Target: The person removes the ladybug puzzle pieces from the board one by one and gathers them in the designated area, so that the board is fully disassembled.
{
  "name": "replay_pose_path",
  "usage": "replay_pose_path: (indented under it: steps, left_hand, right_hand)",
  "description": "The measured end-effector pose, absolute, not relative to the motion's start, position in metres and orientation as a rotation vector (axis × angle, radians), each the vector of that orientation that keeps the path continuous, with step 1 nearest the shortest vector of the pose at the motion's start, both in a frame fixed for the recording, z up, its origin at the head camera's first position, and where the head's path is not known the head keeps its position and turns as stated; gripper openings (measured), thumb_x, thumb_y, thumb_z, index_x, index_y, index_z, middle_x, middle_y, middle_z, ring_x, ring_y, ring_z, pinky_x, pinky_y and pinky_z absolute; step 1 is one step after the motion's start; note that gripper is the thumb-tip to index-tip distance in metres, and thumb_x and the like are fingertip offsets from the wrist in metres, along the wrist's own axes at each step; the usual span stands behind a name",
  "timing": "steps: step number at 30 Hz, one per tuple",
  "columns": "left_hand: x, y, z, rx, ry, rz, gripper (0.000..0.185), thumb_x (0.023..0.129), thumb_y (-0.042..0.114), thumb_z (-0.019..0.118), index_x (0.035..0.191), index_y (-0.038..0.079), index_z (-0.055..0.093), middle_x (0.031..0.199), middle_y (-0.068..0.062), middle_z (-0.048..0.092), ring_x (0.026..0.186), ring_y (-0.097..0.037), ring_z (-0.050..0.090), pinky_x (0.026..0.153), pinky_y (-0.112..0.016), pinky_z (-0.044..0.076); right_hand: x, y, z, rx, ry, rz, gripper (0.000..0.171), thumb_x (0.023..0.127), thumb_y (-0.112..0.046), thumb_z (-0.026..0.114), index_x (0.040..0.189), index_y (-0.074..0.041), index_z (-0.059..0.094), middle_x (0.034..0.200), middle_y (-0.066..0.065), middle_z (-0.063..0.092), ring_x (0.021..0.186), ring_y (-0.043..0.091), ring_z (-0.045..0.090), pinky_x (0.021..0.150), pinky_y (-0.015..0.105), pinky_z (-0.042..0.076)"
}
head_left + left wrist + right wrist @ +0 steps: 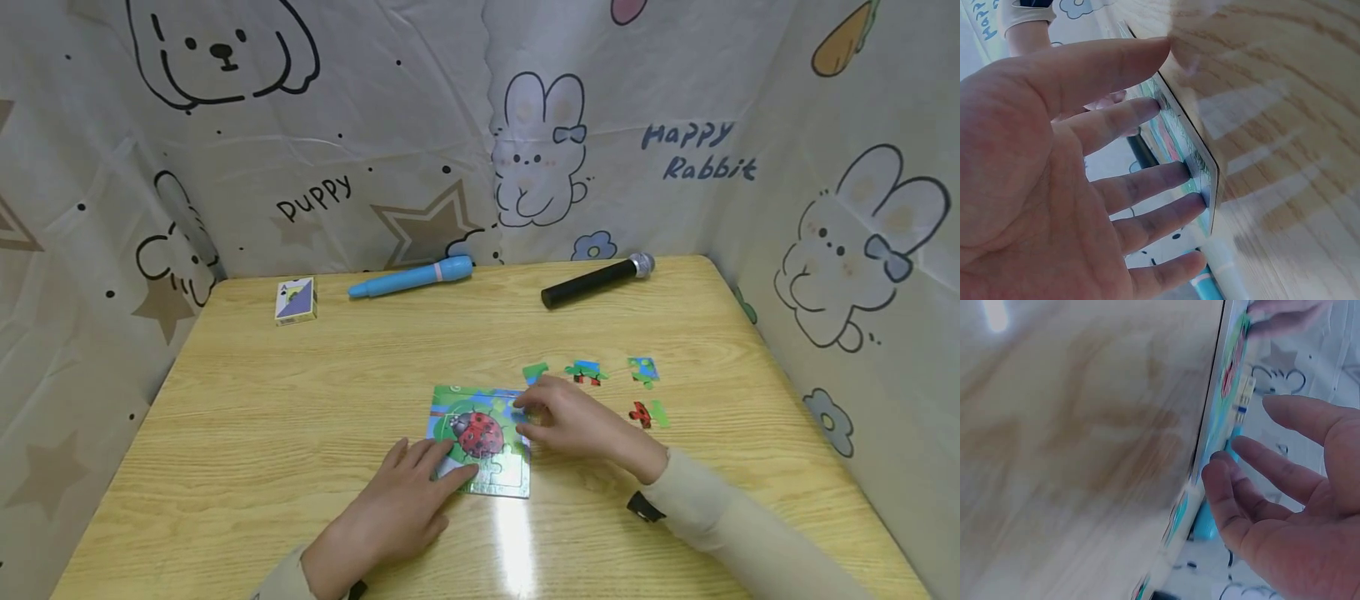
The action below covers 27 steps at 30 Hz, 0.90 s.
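Both hands, left and right, rest flat-fingered on the puzzle at frame centre, loose pieces just right, microphone and pen above.

puzzle: red ladybird, black spots, green and blue ground
pen: light blue, pink band
microphone: black, silver head
table: pale wood grain

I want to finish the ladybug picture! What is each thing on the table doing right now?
Square ladybird jigsaw board: flat, partly filled.
Left hand: fingers straight, pressing the board's near corner.
Right hand: fingertips at the board's right edge.
Loose coloured jigsaw pieces: lying apart, unplaced.
Blue plastic pen: lying flat.
Black microphone: lying flat.
Card box: closed.
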<state>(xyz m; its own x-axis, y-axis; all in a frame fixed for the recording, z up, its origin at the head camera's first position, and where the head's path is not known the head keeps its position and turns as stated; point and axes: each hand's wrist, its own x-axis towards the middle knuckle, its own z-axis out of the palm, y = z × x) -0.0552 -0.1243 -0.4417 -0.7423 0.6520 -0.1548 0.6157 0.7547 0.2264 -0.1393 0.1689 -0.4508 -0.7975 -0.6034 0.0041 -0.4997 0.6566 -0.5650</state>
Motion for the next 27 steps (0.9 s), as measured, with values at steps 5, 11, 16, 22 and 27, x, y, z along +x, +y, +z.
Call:
replay_pose_path:
  steps: [5,11,16,22,27]
  left_hand:
    - [-0.056,-0.124,-0.441,1.008,2.723,0.216,0.061,0.095,0.029,0.075,0.153,0.030,0.054,0.160,-0.016,0.048,0.145,-0.040,0.048,0.118,-0.069,0.036]
    - [-0.057,-0.123,-0.441,1.017,2.717,0.193,0.061,0.095,0.029,0.074,0.153,0.033,0.055,0.159,-0.016,0.049,0.144,-0.039,0.049,0.118,-0.070,0.036]
    - [-0.056,-0.124,-0.443,1.019,2.714,0.210,0.059,0.095,0.027,0.073,0.152,0.033,0.056,0.158,-0.016,0.048,0.143,-0.038,0.048,0.117,-0.070,0.036]
    - [-0.056,-0.125,-0.443,1.020,2.717,0.223,0.061,0.094,0.030,0.075,0.152,0.032,0.057,0.161,-0.022,0.043,0.147,-0.044,0.044,0.117,-0.072,0.036]
    - [-0.056,-0.125,-0.441,0.981,2.679,0.246,0.062,0.095,0.028,0.075,0.153,0.033,0.055,0.165,-0.022,0.040,0.151,-0.043,0.042,0.119,-0.073,0.033]
  right_hand:
    - [-0.139,0.151,-0.453,-0.981,2.660,-0.781,0.033,0.096,-0.024,0.077,0.121,-0.002,0.076,0.108,0.009,0.070,0.086,0.014,0.056,0.075,0.026,0.049]
    - [-0.138,0.132,-0.453,-0.931,2.628,-0.720,0.040,0.095,-0.025,0.077,0.126,-0.001,0.073,0.114,0.010,0.065,0.091,0.014,0.051,0.078,0.028,0.046]
    - [-0.136,0.115,-0.455,-0.910,2.599,-0.713,0.041,0.094,-0.025,0.079,0.125,0.000,0.071,0.110,0.009,0.060,0.091,0.015,0.047,0.074,0.027,0.044]
    - [-0.134,0.100,-0.454,-0.823,2.640,-0.700,0.043,0.093,-0.026,0.081,0.124,0.001,0.069,0.098,0.006,0.063,0.091,0.017,0.048,0.070,0.028,0.041]
    - [-0.139,0.093,-0.453,-0.723,2.644,-0.699,0.045,0.089,-0.024,0.085,0.122,0.002,0.068,0.096,0.006,0.065,0.087,0.018,0.051,0.069,0.029,0.044]
